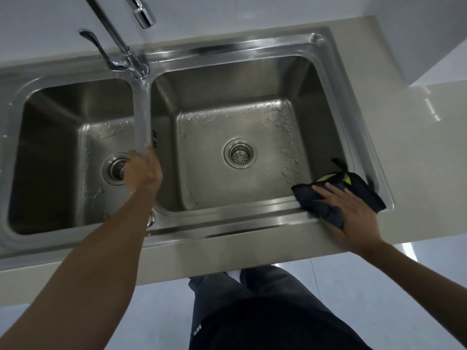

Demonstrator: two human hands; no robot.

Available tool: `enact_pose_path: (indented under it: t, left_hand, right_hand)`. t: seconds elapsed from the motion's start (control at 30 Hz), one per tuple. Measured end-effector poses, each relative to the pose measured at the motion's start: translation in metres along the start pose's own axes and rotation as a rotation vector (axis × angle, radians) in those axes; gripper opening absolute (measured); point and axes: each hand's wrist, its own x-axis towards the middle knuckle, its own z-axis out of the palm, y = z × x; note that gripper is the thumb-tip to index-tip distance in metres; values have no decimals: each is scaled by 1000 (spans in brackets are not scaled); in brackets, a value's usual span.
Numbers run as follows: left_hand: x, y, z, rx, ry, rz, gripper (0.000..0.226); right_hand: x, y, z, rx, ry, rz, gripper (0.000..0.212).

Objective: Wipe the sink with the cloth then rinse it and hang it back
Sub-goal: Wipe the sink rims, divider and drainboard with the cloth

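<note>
As droplets bead on the floors of both basins, a person leans over a stainless double sink (pixel 227 215) and presses a dark cloth (pixel 366 193) with yellow-green trim onto the rim at its front right corner. The right hand (pixel 353 213) lies flat on the cloth, fingers straight and spread. The left hand (pixel 144 170), well apart from it, rests on the divider between the basins; whether its fingers curl over the edge cannot be told.

The wiping step appears to be in hand, and how much of the steel has been covered cannot be judged from the wet patches alone. Rinsing and hanging the cloth look not yet done: it is nowhere near the faucet (pixel 118 44), and no stream can be made out at the spout. No hook or rail for it is in view.

The sink is set in a pale countertop (pixel 429 147) against a light wall (pixel 227 11), each basin with a round drain. Below the counter edge is a glossy pale floor (pixel 379 311).
</note>
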Motion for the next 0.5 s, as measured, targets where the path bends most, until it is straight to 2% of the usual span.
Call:
enact_pose_path:
  t: [0.1,0.3,0.4,0.5]
  left_hand:
    - [0,0,4,-10,37,34,60]
    - [-2,4,3,32,60,43,57]
    - [-2,6,1,60,67,34,56]
    - [-3,6,2,63,68,29,55]
  right_hand:
    - [8,-26,12,21,11,-7,54]
    - [43,-103,59,41,-116,-295,45]
    - [39,-90,53,-10,-160,-316,51]
    - [22,-48,37,-48,-153,-207,54]
